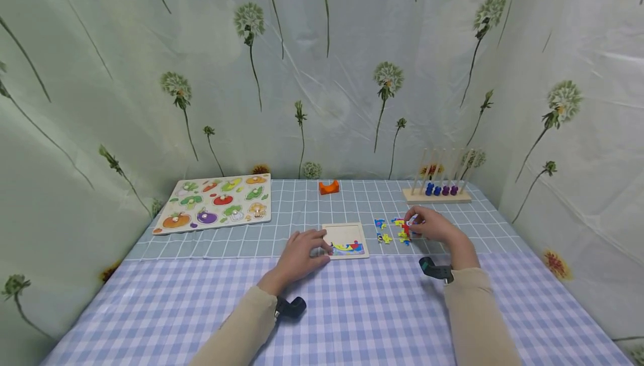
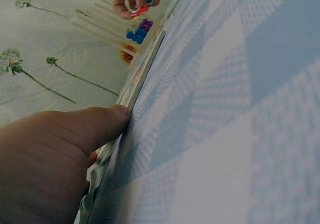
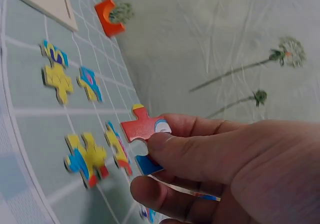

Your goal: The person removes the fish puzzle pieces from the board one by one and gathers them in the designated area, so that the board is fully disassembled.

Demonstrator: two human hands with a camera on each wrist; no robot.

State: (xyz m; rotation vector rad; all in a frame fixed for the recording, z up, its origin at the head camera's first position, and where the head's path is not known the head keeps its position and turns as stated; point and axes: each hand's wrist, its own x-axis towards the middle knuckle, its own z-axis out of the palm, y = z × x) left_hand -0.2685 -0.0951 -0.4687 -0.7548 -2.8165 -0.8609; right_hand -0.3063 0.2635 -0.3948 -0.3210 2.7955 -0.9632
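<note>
My right hand (image 1: 427,225) pinches a red jigsaw piece (image 3: 139,126) with a white patch between thumb and fingers, raised over the loose pieces. A blue piece (image 3: 148,164) shows just below it, partly behind the fingers. My left hand (image 1: 302,254) rests against the near left corner of a small wooden puzzle tray (image 1: 342,225). Its thumb (image 2: 107,121) lies stretched along the tray's edge, while the other fingers are mostly hidden in the left wrist view. Joined colourful pieces (image 1: 347,248) fill the tray's near side; bare wood shows at its far side.
Several loose yellow and blue jigsaw pieces (image 1: 386,238) lie right of the tray. Farther back are an orange notched block (image 1: 329,188) and a peg stand (image 1: 436,198) with blue and purple beads. A vegetable puzzle board (image 1: 201,201) lies at the back left.
</note>
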